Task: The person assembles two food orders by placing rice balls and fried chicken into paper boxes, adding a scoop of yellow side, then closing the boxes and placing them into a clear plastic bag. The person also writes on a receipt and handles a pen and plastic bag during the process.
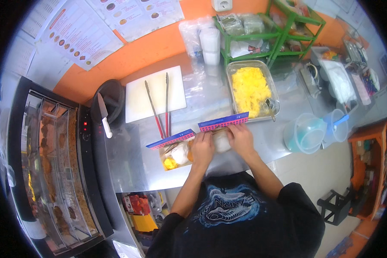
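OK so, L to R on steel counter (133,174): left box (170,139) is open, prob. light thin card; yellow food (170,164) and white bundle (179,153) look soft, squashable. I'd hold it by the side walls. Right box (223,122), prob. same: light, bendy, flap could crease; take it near the corners. L hand (203,148): fingers curled, close together, at right box's left end. R hand (241,138): fingers bent, tips at flap's base, right of middle. Thumbs unclear, can't tell if either's pinching.
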`<action>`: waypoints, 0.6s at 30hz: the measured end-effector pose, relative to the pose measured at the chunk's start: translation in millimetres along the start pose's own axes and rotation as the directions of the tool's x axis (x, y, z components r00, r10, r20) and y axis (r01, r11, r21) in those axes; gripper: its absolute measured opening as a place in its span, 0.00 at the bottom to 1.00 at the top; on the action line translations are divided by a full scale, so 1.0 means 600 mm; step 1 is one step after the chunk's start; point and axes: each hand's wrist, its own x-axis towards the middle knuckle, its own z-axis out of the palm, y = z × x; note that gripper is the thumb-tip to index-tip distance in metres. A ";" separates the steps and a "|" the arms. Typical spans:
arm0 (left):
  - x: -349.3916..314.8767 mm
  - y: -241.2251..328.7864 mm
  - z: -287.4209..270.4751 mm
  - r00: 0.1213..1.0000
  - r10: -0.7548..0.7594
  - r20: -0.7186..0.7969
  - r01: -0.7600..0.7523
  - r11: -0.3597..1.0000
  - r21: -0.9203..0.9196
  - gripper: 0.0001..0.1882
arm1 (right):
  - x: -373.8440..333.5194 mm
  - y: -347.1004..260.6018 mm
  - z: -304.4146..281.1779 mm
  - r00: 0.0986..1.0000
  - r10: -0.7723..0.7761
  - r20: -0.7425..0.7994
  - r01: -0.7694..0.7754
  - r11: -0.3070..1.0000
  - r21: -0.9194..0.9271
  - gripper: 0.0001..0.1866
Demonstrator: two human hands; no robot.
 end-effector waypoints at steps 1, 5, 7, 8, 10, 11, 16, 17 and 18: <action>0.003 0.004 -0.006 0.999 -0.031 0.025 0.030 0.998 0.052 0.07 | 0.000 -0.004 -0.005 1.000 -0.003 -0.011 0.003 1.000 0.014 0.12; -0.002 0.003 -0.058 0.997 -0.056 0.055 0.055 0.998 0.016 0.07 | -0.012 -0.030 -0.040 0.997 0.053 -0.057 -0.047 0.995 0.091 0.16; -0.024 -0.005 -0.092 0.994 -0.106 0.008 0.107 0.991 -0.076 0.07 | -0.022 -0.043 -0.060 0.997 0.074 -0.022 -0.071 0.991 0.118 0.17; -0.041 -0.006 -0.107 0.985 -0.168 -0.027 0.164 0.980 -0.110 0.07 | -0.024 -0.048 -0.064 0.996 0.089 -0.003 -0.087 0.987 0.133 0.18; -0.068 -0.016 -0.135 0.975 -0.194 -0.104 0.186 0.979 -0.085 0.05 | -0.020 -0.057 -0.060 0.998 -0.052 -0.022 0.053 0.998 0.041 0.18; -0.080 -0.016 -0.143 0.970 -0.223 -0.097 0.217 0.974 -0.067 0.05 | -0.016 -0.059 -0.054 0.994 -0.107 -0.029 0.107 0.994 0.001 0.17; -0.092 0.011 -0.126 0.962 -0.265 -0.065 0.254 0.956 -0.147 0.05 | 0.028 -0.060 0.001 0.949 -0.240 0.206 0.279 0.943 -0.184 0.17; -0.085 0.016 -0.113 0.978 -0.201 -0.054 0.196 0.977 -0.087 0.05 | 0.035 -0.057 0.007 0.929 -0.241 0.281 0.313 0.918 -0.245 0.17; -0.075 0.017 -0.099 0.989 -0.147 -0.031 0.146 0.989 -0.039 0.05 | 0.038 -0.055 0.012 0.928 -0.246 0.280 0.317 0.916 -0.246 0.17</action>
